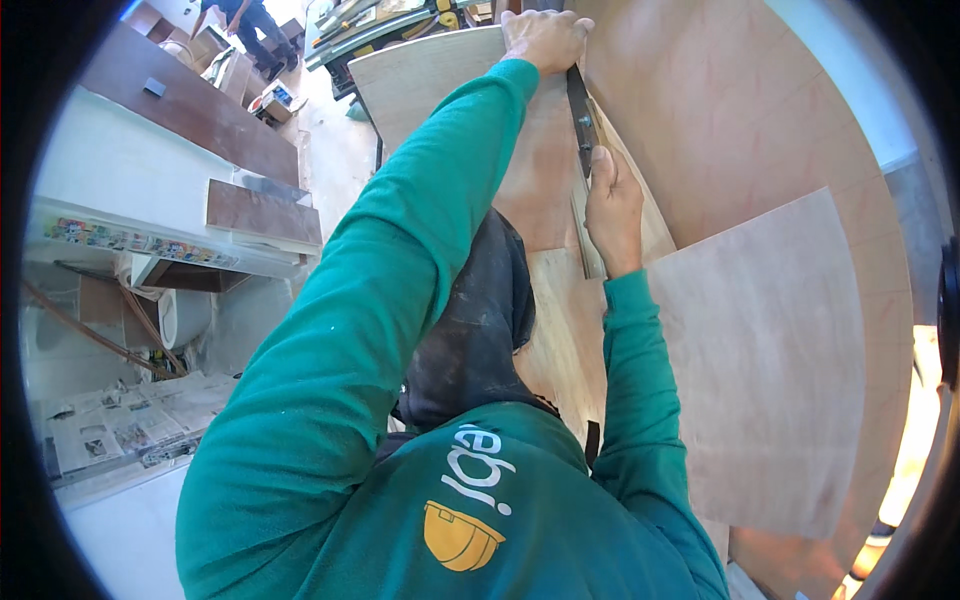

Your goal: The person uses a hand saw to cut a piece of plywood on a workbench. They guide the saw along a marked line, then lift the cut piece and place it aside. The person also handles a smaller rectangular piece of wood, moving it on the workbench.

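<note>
My right hand (613, 212) is closed round the near end of a long, dark, flat metal tool (581, 118) with a bolt on its face; its exact kind is unclear. The tool lies lengthwise along narrow wooden strips (632, 165). At its far end my left hand (545, 40) presses down, fingers curled, near the edge of a thin plywood panel (430, 75). What those fingers grip is hidden. My bent leg in dark trousers (465, 320) is beside the panel.
A pale plywood sheet (765, 370) lies at right on a larger brown board (720, 110). Tools crowd a stand (390, 30) at the far side. At left are a white ledge with a brown board (262, 212) and newspaper (130, 425). Another person (255, 30) stands at far left.
</note>
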Available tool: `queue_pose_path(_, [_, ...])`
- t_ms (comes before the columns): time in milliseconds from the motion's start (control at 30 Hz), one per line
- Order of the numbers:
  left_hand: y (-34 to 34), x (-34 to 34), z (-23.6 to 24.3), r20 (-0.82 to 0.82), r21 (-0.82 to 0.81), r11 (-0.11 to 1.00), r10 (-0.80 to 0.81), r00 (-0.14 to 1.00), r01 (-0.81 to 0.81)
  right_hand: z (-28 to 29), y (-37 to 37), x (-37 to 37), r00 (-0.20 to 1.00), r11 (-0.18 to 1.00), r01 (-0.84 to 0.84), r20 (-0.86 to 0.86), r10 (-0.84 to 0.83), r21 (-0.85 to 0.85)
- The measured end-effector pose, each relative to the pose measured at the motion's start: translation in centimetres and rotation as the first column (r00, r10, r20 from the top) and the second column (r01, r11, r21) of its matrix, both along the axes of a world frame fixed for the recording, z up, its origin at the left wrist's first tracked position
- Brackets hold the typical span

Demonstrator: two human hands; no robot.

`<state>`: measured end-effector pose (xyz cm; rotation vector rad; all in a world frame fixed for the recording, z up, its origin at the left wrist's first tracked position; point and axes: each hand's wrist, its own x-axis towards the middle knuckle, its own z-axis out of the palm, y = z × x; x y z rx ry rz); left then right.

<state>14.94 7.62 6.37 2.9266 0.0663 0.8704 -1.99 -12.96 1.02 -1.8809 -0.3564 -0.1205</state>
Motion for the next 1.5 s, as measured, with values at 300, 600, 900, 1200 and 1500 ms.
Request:
queue_pose_path(300, [0.8,-1.2,0.0,-0.001,0.072,0.997,-0.017,1.0,0.017,-0.2,-13.5,-21.0,0.917,0.996,-0.024,-0.398,-0.014,-0.091])
queue_pose_path(600, [-1.3,-0.5,1.0,-0.008,0.019,0.999,-0.027,1.0,0.027,-0.6,-0.9,-0.6,0.999,0.997,0.033,-0.033,-0.035,-0.066])
queue_pose_path(900, [0.8,-1.2,-0.1,0.021,0.101,0.994,-0.033,0.999,0.031,-1.6,-13.0,-18.7,0.958,0.981,-0.035,-0.288,-0.021,-0.19])
queue_pose_path(1200, [-0.4,-1.7,-0.3,0.136,0.203,0.975,-0.116,0.984,0.087,-0.7,-2.0,-3.5,0.999,0.999,0.01,-0.039,-0.012,-0.043])
queue_pose_path(1500, [0.2,-2.3,0.5,0.011,0.171,0.984,-0.047,0.999,0.045,-2.0,-11.9,-17.9,0.983,0.99,-0.014,-0.185,-0.013,-0.142])
